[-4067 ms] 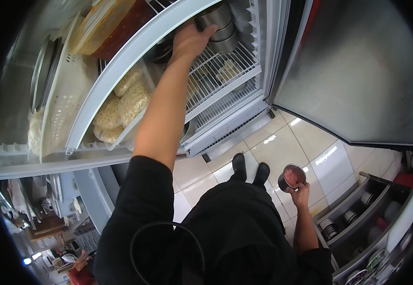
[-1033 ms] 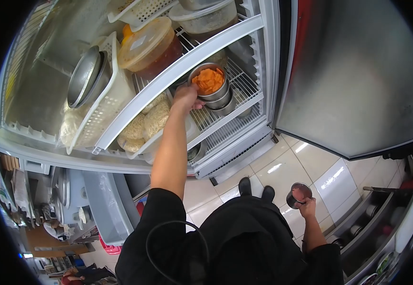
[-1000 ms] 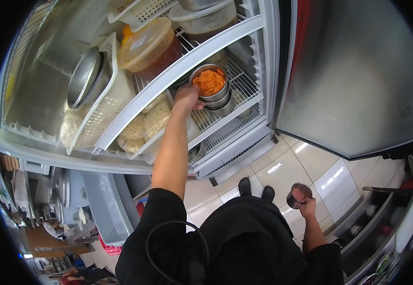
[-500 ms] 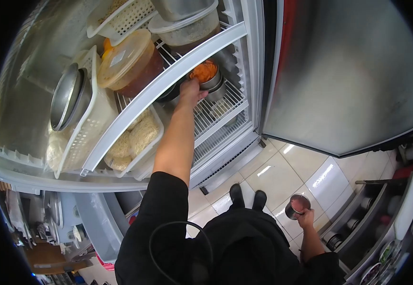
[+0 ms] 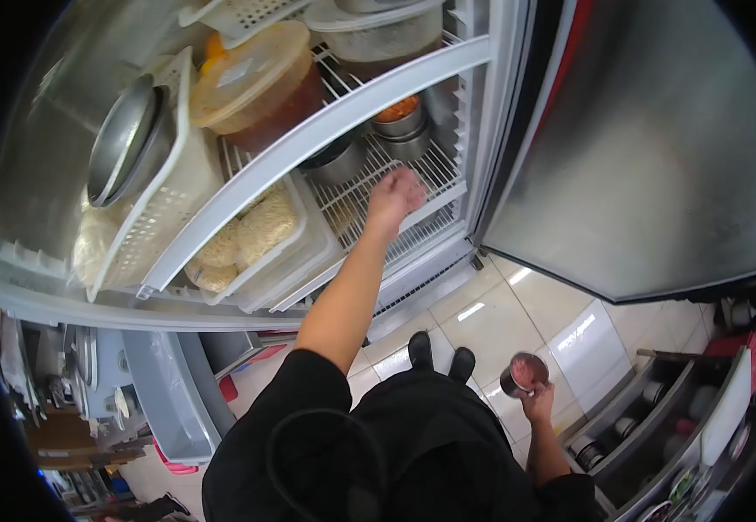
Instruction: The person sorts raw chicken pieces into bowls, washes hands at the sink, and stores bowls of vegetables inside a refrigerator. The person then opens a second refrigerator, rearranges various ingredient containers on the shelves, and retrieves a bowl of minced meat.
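My left hand [image 5: 395, 198] is inside the fridge, just in front of the wire shelf [image 5: 356, 196]. It holds nothing, its fingers loosely bent and a little blurred. Beyond the fingertips stand stacked round metal containers [image 5: 406, 139], the upper one filled with orange food [image 5: 398, 109]. A wider metal pot [image 5: 336, 161] sits to their left. Low on the right, my right hand [image 5: 536, 403] is closed around the side of a small metal container [image 5: 510, 381] with pinkish-red contents.
A white shelf edge [image 5: 325, 122] crosses above my left arm. Around it are a lidded tub of reddish food [image 5: 269, 96], a bin of bagged pale food [image 5: 265, 226] and metal bowls [image 5: 121, 143]. The fridge door [image 5: 639, 157] stands open at right, above a drawer unit [image 5: 656, 435].
My left hand has let go of the metal container with orange food and drawn back toward me. The container stays on the shelf. My right hand still holds its container.
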Demonstrator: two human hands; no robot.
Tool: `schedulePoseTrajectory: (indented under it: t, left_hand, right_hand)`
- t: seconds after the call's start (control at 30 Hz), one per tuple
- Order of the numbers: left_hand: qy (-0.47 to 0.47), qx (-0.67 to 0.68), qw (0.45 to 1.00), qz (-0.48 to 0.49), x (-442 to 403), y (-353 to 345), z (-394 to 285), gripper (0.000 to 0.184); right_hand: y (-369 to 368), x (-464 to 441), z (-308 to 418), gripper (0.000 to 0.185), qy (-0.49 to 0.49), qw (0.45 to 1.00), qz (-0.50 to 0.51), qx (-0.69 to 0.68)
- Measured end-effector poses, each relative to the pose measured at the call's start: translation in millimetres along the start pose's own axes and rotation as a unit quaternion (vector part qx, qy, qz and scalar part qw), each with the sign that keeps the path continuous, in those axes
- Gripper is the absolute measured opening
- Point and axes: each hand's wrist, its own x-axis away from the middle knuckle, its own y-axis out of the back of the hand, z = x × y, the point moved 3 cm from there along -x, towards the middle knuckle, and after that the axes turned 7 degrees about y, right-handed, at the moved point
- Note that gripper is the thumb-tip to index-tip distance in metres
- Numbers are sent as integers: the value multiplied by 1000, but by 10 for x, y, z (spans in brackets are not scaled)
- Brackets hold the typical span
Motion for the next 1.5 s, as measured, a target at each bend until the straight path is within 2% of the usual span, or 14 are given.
schedulePoseTrajectory:
  t: [0.07,0.17,0.27,0.37,0.43,0.5,0.57,0.83,1.0,1.1,1.23,1.27,1.37,1.5]
  left_hand:
    - [64,-66,994,56,327,-113,294,43]
    - [60,-240,964,102,656,-50,712,40]
    - [48,-325,936,131,753,178,1126,40]
    - [-80,-478,865,135,1127,45,1008,39]
    - [-27,-473,865,164,1293,-50,974,48]
    - [-164,-474,837,220,1496,-163,866,61]
    - [-213,-542,783,217,1635,-241,784,73]
    - [-315,-492,792,180,1863,-296,52,54]
    - [-320,-382,824,270,1736,-556,173,56]
    - [-216,-397,843,290,1555,-768,119,56]
    - [-339,-370,823,267,1472,-1270,-192,44]
    - [-371,-383,804,262,1501,-1465,-274,40]
    - [-428,-411,743,308,1798,-2340,-470,36]
    - [-563,-383,640,354,2461,-3709,-676,34]
  right_hand:
    - [-37,-100,85,52,114,990,-81,22]
    - [517,-450,911,38,41,993,-48,-97]
    - [707,-742,1251,39,123,987,-78,-62]
    - [933,-1011,1612,32,153,979,-106,-82]
    - [1046,-1173,1845,32,198,970,-113,-83]
    - [1127,-1291,2026,34,247,959,-112,-85]
    - [1268,-1415,2264,34,289,948,-96,-91]
    - [1783,-1534,2880,35,351,933,-5,-76]
    - [1876,-1384,2632,36,278,954,-54,-96]
    - [1920,-1178,2235,38,173,976,-92,-96]
    - [2149,-879,1543,41,100,981,-138,-94]
    - [2256,-801,1431,44,49,990,-128,-33]
    - [2479,-551,865,50,0,982,-169,-86]
    - [2629,-476,-6,44,24,971,-232,-44]
